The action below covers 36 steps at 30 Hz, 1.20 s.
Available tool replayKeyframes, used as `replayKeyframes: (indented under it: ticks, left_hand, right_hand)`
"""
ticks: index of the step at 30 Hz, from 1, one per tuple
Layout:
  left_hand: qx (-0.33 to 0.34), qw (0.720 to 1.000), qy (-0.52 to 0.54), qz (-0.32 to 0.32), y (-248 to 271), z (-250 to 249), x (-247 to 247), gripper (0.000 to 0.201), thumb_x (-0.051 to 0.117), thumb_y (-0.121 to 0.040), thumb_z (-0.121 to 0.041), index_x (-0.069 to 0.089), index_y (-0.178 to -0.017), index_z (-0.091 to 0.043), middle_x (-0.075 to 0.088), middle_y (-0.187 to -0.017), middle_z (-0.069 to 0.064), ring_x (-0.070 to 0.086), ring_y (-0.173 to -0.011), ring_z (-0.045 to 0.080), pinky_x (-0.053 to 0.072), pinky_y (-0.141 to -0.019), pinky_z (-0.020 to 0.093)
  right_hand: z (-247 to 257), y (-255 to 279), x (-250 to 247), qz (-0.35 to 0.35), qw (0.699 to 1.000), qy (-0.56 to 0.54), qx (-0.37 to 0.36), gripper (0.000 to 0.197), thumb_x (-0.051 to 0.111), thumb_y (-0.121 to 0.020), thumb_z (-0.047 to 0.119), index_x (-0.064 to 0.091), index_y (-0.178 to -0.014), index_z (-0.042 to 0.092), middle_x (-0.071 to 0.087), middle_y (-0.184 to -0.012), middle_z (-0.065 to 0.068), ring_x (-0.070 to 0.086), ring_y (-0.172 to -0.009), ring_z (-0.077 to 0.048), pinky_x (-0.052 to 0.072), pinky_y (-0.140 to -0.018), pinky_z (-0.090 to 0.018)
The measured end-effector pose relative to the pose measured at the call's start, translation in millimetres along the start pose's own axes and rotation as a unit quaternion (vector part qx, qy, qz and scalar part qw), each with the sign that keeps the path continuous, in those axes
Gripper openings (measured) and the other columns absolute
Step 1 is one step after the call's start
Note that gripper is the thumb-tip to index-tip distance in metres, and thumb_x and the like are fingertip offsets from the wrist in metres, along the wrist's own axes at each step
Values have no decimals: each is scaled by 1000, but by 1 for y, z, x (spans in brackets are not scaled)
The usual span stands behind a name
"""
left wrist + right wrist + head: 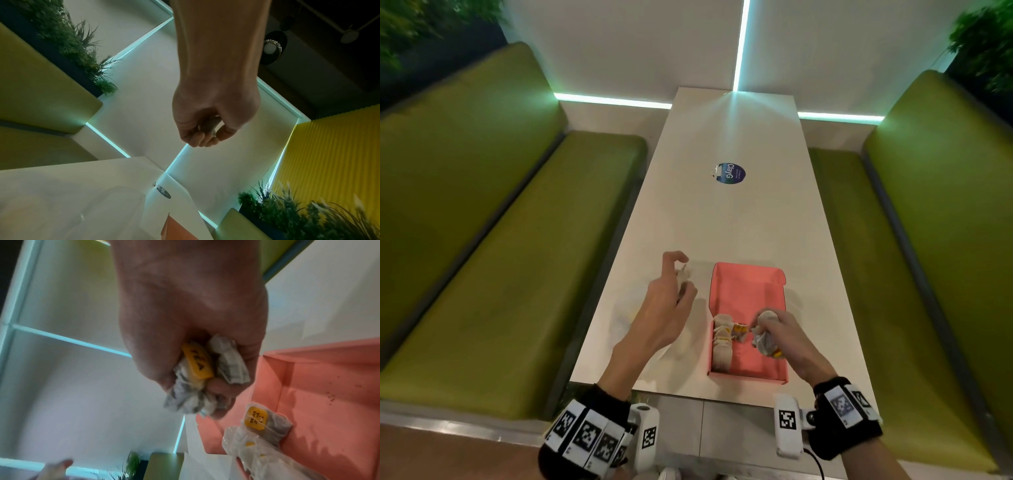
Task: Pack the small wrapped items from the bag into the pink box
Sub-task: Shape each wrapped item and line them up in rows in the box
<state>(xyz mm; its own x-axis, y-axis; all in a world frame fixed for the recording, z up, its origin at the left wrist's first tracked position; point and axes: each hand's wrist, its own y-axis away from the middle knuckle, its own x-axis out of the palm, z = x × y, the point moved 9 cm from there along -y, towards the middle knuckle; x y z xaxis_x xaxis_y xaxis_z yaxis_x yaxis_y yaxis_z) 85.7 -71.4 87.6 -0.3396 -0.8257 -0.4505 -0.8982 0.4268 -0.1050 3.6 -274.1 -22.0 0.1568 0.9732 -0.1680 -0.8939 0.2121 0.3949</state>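
Note:
The open pink box (748, 284) lies on the white table (739, 222), near its front edge. Several tea bags (723, 339) with yellow tags line the box's left side, also seen as tea bags (267, 421) in the right wrist view. My right hand (770, 330) hovers over the box's near right part and grips a crumpled bunch of tea bags (197, 368). Left of the box, my left hand (681, 284) is raised over a clear plastic bag (635, 317). Its curled fingers pinch a small pale wrapped item (683, 273), seen as a greyish item (209, 127) from the wrist.
A round blue sticker (730, 173) marks the table's middle. Green padded benches (510, 240) run along both sides of the table. Plants (68, 37) stand behind the backrests. The table's front edge is just below the box.

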Motion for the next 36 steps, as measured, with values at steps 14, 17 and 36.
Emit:
replayKeyframes:
  ticks: [14,17,36]
  left_hand:
    - [13,993,-44,107,8,-6,36,36,50,-101,-16,23,-116,-34,56,-72,5,43,-49,9,39,-53,27]
    - [12,991,-59,119,10,-4,36,32,51,-100,-18,23,-112,-31,57,-73,6,40,-49,10,37,-52,30]
    - [78,989,102,75,37,-33,27,38,60,-97,-6,51,-115,-39,60,-104,-12,64,-86,18,53,-69,25]
  right_hand:
    - [92,24,44,0,980,29,-195,19,71,-91,30,69,-108,24,65,-69,11,60,-62,-7,51,-65,-26]
    - [93,24,42,-6,979,17,-202,10,67,-94,24,70,-87,16,62,-65,6,57,-58,-10,48,-60,-31]
    - [150,50,-1,87,964,121,-219,12,67,-93,13,70,-82,13,60,-62,7,54,-60,-10,45,-62,-24]
